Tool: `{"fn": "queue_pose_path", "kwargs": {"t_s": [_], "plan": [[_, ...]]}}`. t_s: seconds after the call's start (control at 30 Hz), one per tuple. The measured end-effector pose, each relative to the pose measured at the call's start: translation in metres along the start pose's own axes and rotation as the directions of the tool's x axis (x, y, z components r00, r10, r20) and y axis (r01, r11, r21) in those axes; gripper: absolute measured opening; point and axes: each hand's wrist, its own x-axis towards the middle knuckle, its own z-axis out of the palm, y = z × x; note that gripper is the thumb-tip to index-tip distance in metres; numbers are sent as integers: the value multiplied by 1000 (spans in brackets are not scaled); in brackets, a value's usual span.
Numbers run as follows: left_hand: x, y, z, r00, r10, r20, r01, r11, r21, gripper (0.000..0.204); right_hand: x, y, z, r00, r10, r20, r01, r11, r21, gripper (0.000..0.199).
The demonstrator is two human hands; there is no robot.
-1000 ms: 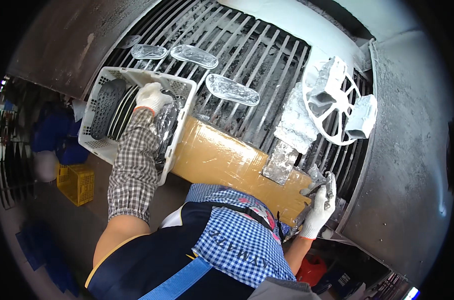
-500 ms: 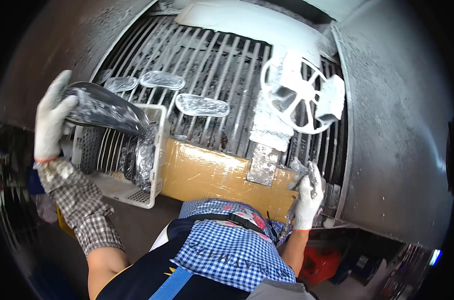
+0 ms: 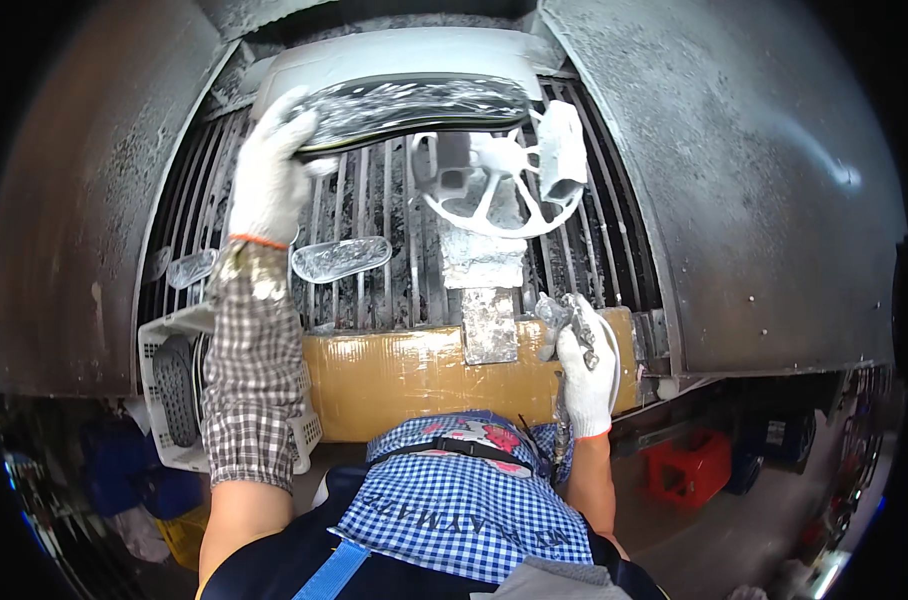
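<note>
My left hand (image 3: pixel 266 185), in a white knit glove, grips one end of a long dark shoe sole (image 3: pixel 419 100) streaked with white. The sole lies level above a paint-caked spoked turntable (image 3: pixel 496 205), which has block-shaped holders on it. Lower right, my gloved right hand (image 3: pixel 586 378) is closed around a grey, crusted spray gun (image 3: pixel 554 316); its nozzle end points away from me. A white perforated crate (image 3: pixel 160 425) stands at the left, partly behind my left forearm, with a dark textured sole (image 3: pixel 177 390) upright in it.
A slatted metal grate (image 3: pixel 359 200) lies under the turntable, between grey booth walls (image 3: pixel 734 200). Sole-shaped plastic-looking pieces (image 3: pixel 340 260) rest on the slats. Brown taped cardboard (image 3: pixel 384 385) covers the near edge. A red stool-like object (image 3: pixel 686 468) is on the floor, lower right.
My left hand has carried the sole from above the crate rightward and away, over the turntable. My right hand still holds the spray gun near the cardboard edge. The whole view has shifted.
</note>
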Motion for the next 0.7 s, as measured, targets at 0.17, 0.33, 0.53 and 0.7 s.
{"fn": "queue_pose_path", "kwargs": {"t_s": [0.17,0.33,0.53,0.7], "plan": [[35,-40,65,993,-58,101,57,998,12,44,-3,2,-6,1000,2,-18,-1,999,36,56],[49,-54,96,991,-65,116,53,994,96,50,-5,11,-12,999,30,-37,-27,998,64,56],[55,-66,99,990,-86,113,69,987,148,49,-5,21,-14,999,34,-32,-31,997,69,58],[56,-67,93,990,-113,86,72,920,384,51,-6,18,-15,997,67,-24,-63,990,123,58]]}}
